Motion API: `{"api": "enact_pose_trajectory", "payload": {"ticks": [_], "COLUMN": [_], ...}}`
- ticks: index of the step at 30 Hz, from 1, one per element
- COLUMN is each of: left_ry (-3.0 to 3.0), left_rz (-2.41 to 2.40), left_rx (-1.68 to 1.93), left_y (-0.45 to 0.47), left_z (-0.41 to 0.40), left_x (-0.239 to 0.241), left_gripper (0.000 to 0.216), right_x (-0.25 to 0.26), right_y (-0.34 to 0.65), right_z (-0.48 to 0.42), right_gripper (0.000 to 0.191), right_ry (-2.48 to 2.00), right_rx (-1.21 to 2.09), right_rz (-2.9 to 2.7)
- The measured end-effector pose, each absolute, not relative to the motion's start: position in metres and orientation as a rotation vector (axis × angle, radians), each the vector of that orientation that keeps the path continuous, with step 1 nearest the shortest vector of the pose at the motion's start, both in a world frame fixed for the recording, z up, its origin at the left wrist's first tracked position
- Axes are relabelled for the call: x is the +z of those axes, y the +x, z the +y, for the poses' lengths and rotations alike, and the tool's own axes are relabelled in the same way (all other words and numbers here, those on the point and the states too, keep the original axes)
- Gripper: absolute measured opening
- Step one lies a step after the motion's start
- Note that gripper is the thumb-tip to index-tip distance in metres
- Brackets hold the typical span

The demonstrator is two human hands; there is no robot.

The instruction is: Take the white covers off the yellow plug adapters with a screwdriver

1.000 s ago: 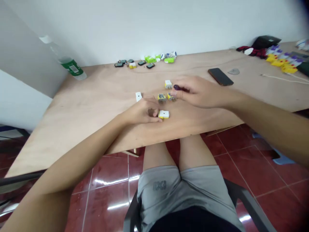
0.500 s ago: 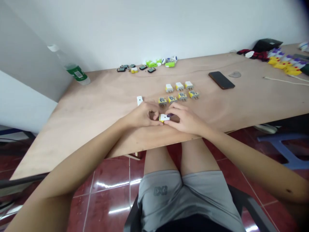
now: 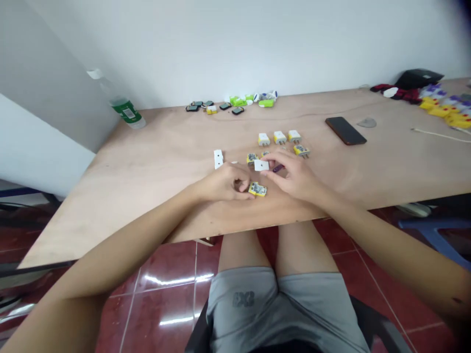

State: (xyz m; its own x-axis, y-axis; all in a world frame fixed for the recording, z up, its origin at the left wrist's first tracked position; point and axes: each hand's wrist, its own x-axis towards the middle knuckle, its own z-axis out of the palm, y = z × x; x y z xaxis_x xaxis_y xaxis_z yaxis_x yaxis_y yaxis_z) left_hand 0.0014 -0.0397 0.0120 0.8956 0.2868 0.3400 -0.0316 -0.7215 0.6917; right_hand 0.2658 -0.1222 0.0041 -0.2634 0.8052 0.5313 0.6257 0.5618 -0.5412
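My left hand (image 3: 222, 182) rests on the wooden table (image 3: 154, 162) with its fingers curled on the yellow base of a small plug (image 3: 257, 189), whose inside shows. My right hand (image 3: 294, 175) pinches a white plug cover (image 3: 261, 165) just above that base, and a dark purple tool (image 3: 278, 168) lies in the same hand. Behind my hands stand three closed white-and-yellow plugs (image 3: 279, 138) in a row, and open yellow plug bases (image 3: 301, 150) lie in front of them. A loose white cover (image 3: 218, 158) lies left of them.
A black phone (image 3: 345, 131) and a grey pick (image 3: 367, 122) lie to the right. Green and dark small parts (image 3: 235, 102) line the back edge. A plastic bottle (image 3: 123, 107) leans at the back left. Yellow and purple parts (image 3: 445, 103) and a white cable (image 3: 437, 133) sit far right.
My right hand came back from the plug rows to the plug at my left hand, then lifted the white cover off its yellow base. The view shifted slightly.
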Motion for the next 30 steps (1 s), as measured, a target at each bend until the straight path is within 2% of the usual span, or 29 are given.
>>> {"api": "enact_pose_trajectory", "payload": {"ticks": [5,12,18,30], "left_ry": [2.384,2.378,2.381,2.416], "left_rz": [0.070,0.076,0.060,0.074], "left_rx": [0.493,0.425,0.378,0.376], "left_y": [0.008,0.013,0.013,0.013], "left_z": [-0.055,-0.062,-0.058,-0.059], "left_x": [0.012,0.008,0.008,0.010], "left_gripper": [0.047,0.046,0.041,0.040], "right_x": [0.043,0.082,0.081,0.075], "right_y": [0.260,0.202,0.133,0.105], "right_z": [-0.070,0.033,0.093,0.093], "right_gripper": [0.025,0.028,0.030,0.050], "right_ry": [-1.112,-1.018,-0.918,-0.995], "right_rx": [0.276,0.501,0.467,0.582], "right_rz": [-2.329,-2.788,-3.042,-3.053]}}
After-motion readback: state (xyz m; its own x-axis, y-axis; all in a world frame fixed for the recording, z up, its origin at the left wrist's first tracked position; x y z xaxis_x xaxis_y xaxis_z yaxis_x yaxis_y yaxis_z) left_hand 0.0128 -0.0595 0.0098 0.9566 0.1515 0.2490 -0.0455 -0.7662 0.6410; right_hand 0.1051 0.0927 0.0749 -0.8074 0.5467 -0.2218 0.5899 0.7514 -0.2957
